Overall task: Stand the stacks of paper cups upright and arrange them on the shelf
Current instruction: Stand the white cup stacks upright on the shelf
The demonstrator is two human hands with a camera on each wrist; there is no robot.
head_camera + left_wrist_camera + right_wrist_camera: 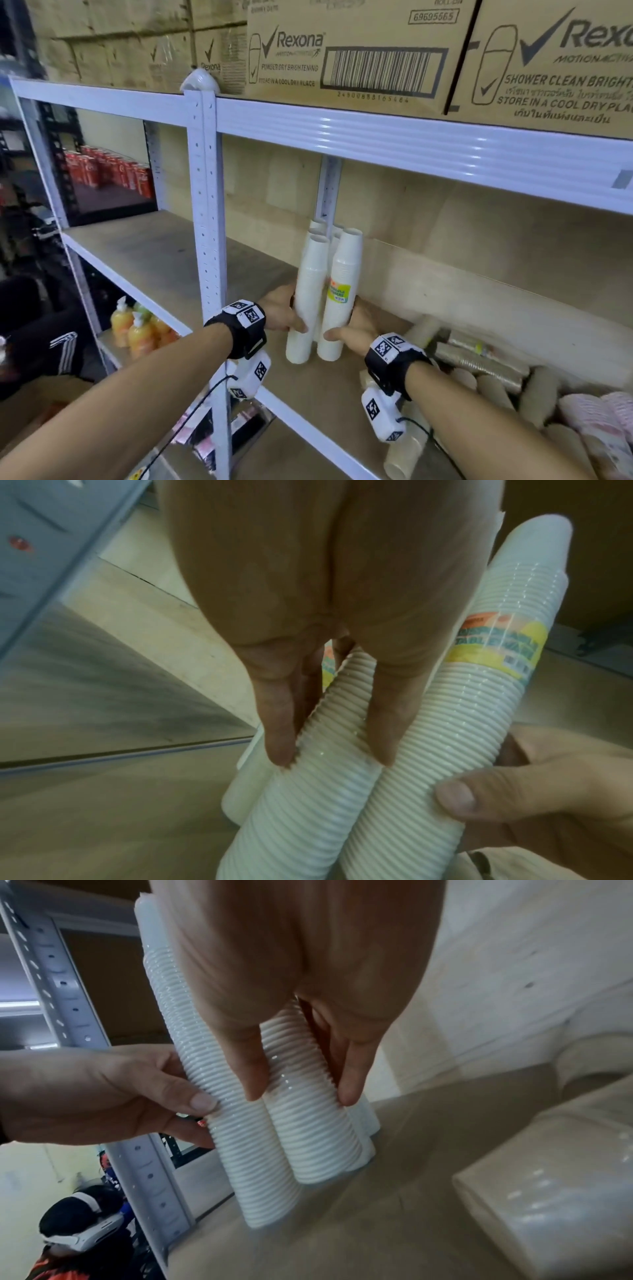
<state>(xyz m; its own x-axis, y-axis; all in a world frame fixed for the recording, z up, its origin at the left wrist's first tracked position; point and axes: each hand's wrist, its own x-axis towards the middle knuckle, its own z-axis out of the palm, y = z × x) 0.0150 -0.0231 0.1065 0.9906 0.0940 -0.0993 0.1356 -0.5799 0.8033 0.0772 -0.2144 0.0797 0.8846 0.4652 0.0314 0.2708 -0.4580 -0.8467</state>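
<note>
Two tall stacks of white paper cups stand upright side by side on the wooden shelf (pixel 342 404). My left hand (pixel 291 320) grips the plain left stack (pixel 308 281) low down; its fingers (pixel 279 739) and thumb wrap that stack (pixel 308 804). My right hand (pixel 354 325) grips the right stack (pixel 342 267), which has a yellow label (pixel 496 653). The right hand's fingertips (pixel 346 1093) pinch this stack (pixel 315 1145), beside the left one (pixel 240 1150). More white stacks (pixel 317 228) stand behind them, largely hidden.
Brown and clear-wrapped cup stacks (pixel 489 373) and pink patterned ones (pixel 599 421) lie on the shelf at the right. A white upright post (pixel 209 222) stands just left. Rexona cartons (pixel 349 51) sit overhead. Orange bottles (pixel 137 332) are on the shelf below. Red cans (pixel 109 171) stand far left.
</note>
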